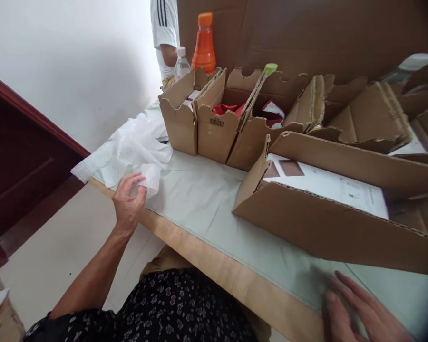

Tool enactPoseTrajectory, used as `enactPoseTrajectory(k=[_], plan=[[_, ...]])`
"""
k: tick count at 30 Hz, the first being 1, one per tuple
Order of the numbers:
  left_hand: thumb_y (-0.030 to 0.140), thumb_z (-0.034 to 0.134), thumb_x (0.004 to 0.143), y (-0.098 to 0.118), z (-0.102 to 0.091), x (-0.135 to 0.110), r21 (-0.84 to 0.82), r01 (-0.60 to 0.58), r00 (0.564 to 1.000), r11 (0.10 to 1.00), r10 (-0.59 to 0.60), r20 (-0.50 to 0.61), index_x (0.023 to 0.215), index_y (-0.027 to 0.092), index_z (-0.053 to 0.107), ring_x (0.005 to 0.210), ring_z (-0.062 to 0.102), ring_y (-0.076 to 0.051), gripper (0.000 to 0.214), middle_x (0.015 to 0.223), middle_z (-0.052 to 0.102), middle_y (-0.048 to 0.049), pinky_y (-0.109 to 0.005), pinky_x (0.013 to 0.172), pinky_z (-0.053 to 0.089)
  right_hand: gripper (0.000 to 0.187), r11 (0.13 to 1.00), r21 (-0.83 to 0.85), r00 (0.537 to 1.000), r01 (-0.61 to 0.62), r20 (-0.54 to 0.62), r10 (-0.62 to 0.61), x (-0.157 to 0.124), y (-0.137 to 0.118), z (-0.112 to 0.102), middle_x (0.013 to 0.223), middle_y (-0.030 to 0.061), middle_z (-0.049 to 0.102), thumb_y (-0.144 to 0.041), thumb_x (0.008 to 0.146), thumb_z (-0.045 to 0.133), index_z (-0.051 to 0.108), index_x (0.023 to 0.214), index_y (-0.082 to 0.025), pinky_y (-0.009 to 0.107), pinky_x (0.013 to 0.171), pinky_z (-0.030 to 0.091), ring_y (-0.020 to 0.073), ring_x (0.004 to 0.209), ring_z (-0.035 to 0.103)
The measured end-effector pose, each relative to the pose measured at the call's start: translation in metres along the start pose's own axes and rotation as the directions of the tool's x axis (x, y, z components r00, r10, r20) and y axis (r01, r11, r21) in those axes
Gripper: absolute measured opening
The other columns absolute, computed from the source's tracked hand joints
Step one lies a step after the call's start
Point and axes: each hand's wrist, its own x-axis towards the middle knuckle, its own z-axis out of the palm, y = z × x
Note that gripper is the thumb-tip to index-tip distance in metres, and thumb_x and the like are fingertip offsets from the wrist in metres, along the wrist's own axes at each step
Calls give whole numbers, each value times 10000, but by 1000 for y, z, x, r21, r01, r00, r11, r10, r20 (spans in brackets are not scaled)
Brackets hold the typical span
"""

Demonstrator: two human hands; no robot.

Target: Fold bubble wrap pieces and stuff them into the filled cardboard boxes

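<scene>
At the table's left end, my left hand point(130, 199) curls its fingers and thumb round a small piece of translucent bubble wrap point(152, 179). Whether anything is inside that wrap I cannot make out. More crumpled bubble wrap point(128, 142) lies just behind it along the table end. Low on the right, my right hand point(356, 308) is blurred, its fingers stretched out and apart over the table cover, holding nothing that shows. A long cardboard bin point(328, 228) stands just beyond this hand, with a white printed box point(328, 185) in it.
Several open cardboard bins point(180, 123) stand in a row behind, some holding red packets point(224, 109). An orange bottle point(204, 47) and a clear bottle point(181, 64) rise behind them. A person in a white shirt point(166, 28) is at the back. Pale cloth point(196, 199) covers the table.
</scene>
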Motion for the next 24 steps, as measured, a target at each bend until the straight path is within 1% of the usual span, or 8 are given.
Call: enactPoseTrajectory(k=[3,6,9,12,15,18,20,24], plan=[[341,658,912,47,-5,-26,-235,152,984,960,-125,127,999,207,729,930,692,-192,175,975,743,-21,-302,870,549,359,983,148,993,105,29,-111,-12,-52,12,1330,119,700,-375,978,610,658,1325,-296,642,1045,525,380,1225,664],[418,726,885,88,5,-57,-390,424,868,817,-245,431,942,192,722,707,606,-140,233,803,690,7,-236,658,497,747,901,339,927,272,160,-340,-15,-113,37,1569,128,531,-341,922,730,405,1596,-342,613,1069,538,381,1403,556],[494,747,871,113,19,-84,-424,688,642,590,-221,734,925,177,717,646,560,-118,323,771,669,6,-220,603,464,1043,847,425,885,320,185,-428,-9,-150,61,1658,154,418,-487,849,820,205,1680,-347,655,1113,499,410,1480,472],[568,747,873,120,23,-98,-350,842,414,410,-76,907,961,171,722,622,541,-102,408,770,658,8,-209,589,451,837,882,452,936,135,234,-263,-5,-153,65,1547,123,570,-446,900,774,361,1622,-348,586,1100,531,366,1376,591],[462,902,731,116,20,-97,-185,867,186,462,45,982,896,156,727,591,523,-90,389,730,641,18,-195,549,419,446,804,547,934,-231,356,26,-6,-136,51,1236,80,763,-442,959,689,640,1369,-275,418,912,631,272,1060,750],[395,926,690,112,19,-92,-11,862,-24,507,63,998,800,150,719,556,525,-92,339,679,622,16,-197,510,407,444,612,630,871,-478,430,237,-6,-113,35,1049,70,795,-538,950,670,665,1274,-235,337,679,628,216,800,750],[409,897,721,111,21,-89,8,895,-40,445,63,997,820,155,736,601,588,-114,317,742,664,-12,-213,545,466,497,560,632,844,-536,400,356,-6,-98,26,1048,79,789,-547,948,668,620,1331,-234,328,616,603,203,743,728],[391,888,700,113,29,-87,8,947,-21,322,37,999,947,155,773,614,639,-141,360,773,706,-34,-246,583,532,402,769,503,893,-394,11,450,-14,-79,8,1281,113,720,-444,947,703,655,1291,-242,411,859,600,255,1054,717]])
